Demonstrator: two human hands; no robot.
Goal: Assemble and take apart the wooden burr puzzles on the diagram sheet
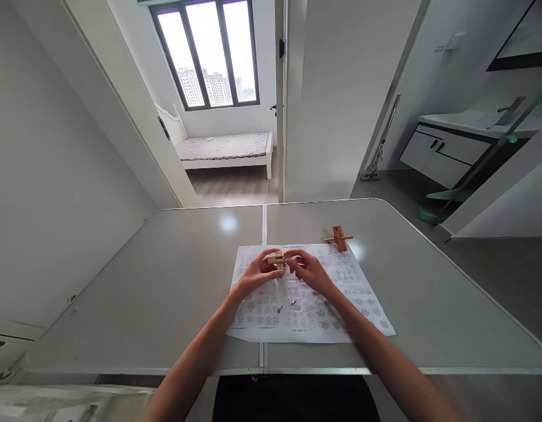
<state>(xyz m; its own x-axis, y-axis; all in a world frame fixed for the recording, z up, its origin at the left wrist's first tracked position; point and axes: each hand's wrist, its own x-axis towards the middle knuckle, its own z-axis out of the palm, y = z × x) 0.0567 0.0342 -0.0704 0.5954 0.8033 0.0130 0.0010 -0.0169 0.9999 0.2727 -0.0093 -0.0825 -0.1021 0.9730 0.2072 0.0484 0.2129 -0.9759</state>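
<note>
Both of my bare forearms (199, 357) slant up from the bottom edge, with a flat black surface (297, 400), perhaps cloth on my lap, below and between them. Past the near edge of the worktop, my left hand (271, 264) grips a small, pale-yellow wooden assembly of crossed bars (278, 259) between fingers and thumb. My right hand (292, 262) brings thumb and forefinger together on its right end; whether they pinch a separate bar, I cannot tell. I have the assembly raised above the far half of a white, printed paper sheet (271, 336). If my left grip slackens while my right fingers push or pull, I think the bars could twist or slide apart and drop. Forcing a bar at a slant could jam it. My own hands and wrists cover part of the printed drawings, and a sliding forearm might drag the sheet. Just past my right hand, at the far right corner of the paper, rests a reddish-brown wooden cross piece with a thin rod (340, 239); a wide sweep could knock it. Around everything spreads the pale grey-green, smooth worktop (178, 281), split by a white seam strip (261, 354). Beyond stand a white bed frame with a pale mattress (229, 146) and a dark-framed window (209, 55).
</note>
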